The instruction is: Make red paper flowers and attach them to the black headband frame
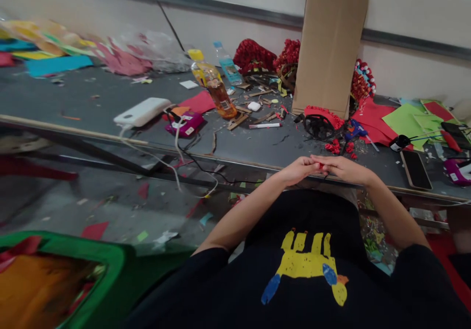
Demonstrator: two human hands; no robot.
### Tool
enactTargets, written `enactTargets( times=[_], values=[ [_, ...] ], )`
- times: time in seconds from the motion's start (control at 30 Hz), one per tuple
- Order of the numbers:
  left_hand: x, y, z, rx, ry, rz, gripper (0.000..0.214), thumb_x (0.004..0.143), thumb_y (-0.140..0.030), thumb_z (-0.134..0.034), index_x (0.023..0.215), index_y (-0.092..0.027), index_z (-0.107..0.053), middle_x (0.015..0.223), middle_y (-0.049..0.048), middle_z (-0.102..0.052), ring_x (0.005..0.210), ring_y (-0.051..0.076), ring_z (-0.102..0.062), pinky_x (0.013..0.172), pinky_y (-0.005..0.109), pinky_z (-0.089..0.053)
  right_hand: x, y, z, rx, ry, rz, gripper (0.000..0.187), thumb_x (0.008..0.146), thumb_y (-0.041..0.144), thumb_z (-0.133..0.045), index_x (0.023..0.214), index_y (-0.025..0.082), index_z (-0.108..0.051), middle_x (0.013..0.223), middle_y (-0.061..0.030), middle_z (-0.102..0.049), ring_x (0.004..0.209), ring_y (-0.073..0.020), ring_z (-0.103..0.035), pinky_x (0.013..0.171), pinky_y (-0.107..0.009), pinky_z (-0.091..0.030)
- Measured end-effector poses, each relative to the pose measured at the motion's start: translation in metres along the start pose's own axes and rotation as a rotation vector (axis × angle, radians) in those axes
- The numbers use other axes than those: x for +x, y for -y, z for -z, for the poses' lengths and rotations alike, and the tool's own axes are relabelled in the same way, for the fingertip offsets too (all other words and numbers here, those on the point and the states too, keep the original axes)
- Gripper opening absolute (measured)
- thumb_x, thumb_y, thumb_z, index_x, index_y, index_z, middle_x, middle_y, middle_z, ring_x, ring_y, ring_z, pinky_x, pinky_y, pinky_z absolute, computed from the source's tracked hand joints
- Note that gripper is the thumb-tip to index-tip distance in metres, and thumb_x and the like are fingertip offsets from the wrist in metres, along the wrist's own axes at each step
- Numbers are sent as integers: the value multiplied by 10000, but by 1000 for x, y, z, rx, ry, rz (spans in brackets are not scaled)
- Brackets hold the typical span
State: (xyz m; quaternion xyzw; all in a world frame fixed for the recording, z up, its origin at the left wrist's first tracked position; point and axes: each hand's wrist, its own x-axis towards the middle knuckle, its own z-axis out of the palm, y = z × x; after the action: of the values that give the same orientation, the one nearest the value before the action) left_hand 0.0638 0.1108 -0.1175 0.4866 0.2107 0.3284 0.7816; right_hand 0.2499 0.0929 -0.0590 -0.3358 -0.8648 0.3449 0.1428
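My left hand (300, 170) and my right hand (348, 169) meet at the front edge of the table, fingers closed and touching. A small red piece (321, 166) shows between them; most of it is hidden, so its kind is unclear. Just beyond the fingers lie curled red bits (333, 146). Behind those sits a black ring-shaped item (317, 126) with red trim along its top. A blue glue gun (353, 129) lies to its right, beside a red sheet (375, 120).
Cardboard (331, 49) leans on the wall. Left are a tilted bottle of brown liquid (222, 98), a white power bank (143, 112) and dangling cables. A phone (415, 170) lies at right. A green bin (121, 260) stands lower left; scraps litter the floor.
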Motion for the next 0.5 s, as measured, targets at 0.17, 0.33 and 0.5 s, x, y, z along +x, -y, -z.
enactTargets(
  times=[0.17, 0.33, 0.5],
  values=[
    [4, 1, 2, 138, -99, -22, 545, 548, -600, -794, 747, -100, -707, 710, 48, -681, 761, 143, -607, 917, 327, -417, 11, -12, -6, -320, -96, 8, 396, 903, 153, -462, 1284, 121, -565, 1326, -121, -564, 1219, -204, -566, 1069, -366, -445],
    [14, 13, -7, 88, -218, -53, 533, 519, -606, -789, 657, -113, -642, 656, -2, -603, 675, 108, -535, 808, 287, -440, 11, -31, -22, -540, -270, -2, 388, 855, 81, -510, 1223, 132, -620, 1251, -116, -631, 1114, -213, -642, 959, -332, -540],
    [22, 4, -12, 175, -259, -120, 431, 686, -548, -701, 720, -119, -674, 700, 19, -639, 735, 150, -559, 771, 282, -454, 11, -39, -39, -567, -541, -18, 349, 912, 150, -439, 1199, 150, -638, 1208, -111, -665, 1090, -216, -656, 928, -334, -554]
  ],
)
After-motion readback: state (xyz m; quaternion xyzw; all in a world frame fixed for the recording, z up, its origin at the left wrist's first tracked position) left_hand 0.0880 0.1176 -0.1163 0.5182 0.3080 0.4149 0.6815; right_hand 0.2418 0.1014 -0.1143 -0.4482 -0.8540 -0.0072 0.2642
